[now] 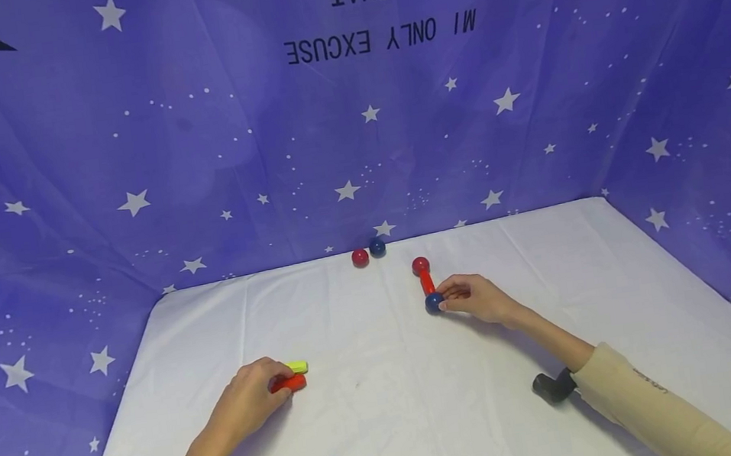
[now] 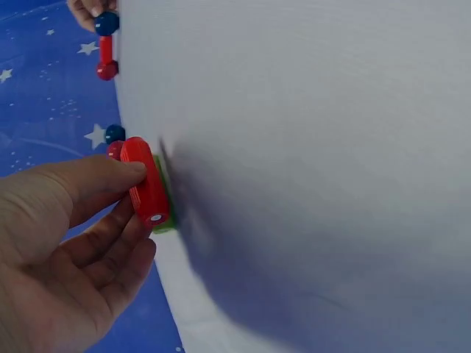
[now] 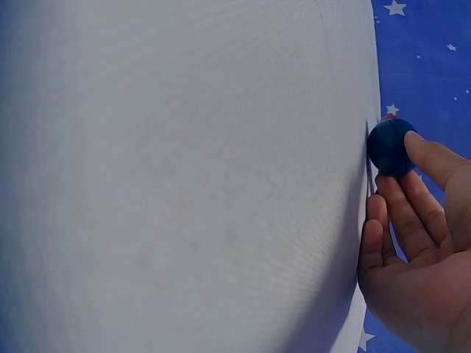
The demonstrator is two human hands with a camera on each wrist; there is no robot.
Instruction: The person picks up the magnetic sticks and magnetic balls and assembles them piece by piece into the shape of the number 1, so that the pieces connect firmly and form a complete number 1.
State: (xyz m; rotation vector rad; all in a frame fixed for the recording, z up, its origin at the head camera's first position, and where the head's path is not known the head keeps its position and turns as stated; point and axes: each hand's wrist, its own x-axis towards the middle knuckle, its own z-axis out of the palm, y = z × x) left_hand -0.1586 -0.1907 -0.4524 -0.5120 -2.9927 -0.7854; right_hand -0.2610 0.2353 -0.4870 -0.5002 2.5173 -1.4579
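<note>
My left hand point(image 1: 249, 397) pinches a short red rod point(image 2: 149, 184), the thumb lying along its side. Right against it is a yellow-green rod point(image 1: 297, 366); whether the fingers grip that one too, I cannot tell. My right hand point(image 1: 479, 298) holds a blue ball point(image 1: 434, 303) between thumb and fingers. That ball sits at the near end of another red rod point(image 1: 427, 283), whose far end carries a red ball point(image 1: 420, 265). Together they form a dumbbell shape at the table's far part. In the right wrist view the blue ball hides most of the rod.
A loose red ball point(image 1: 359, 258) and a loose blue ball point(image 1: 377, 247) lie together at the far edge of the white-covered table point(image 1: 378, 427). Near the right sleeve is a black angled object point(image 1: 553, 388). Purple star-printed cloth point(image 1: 293, 153) rises behind and at the sides.
</note>
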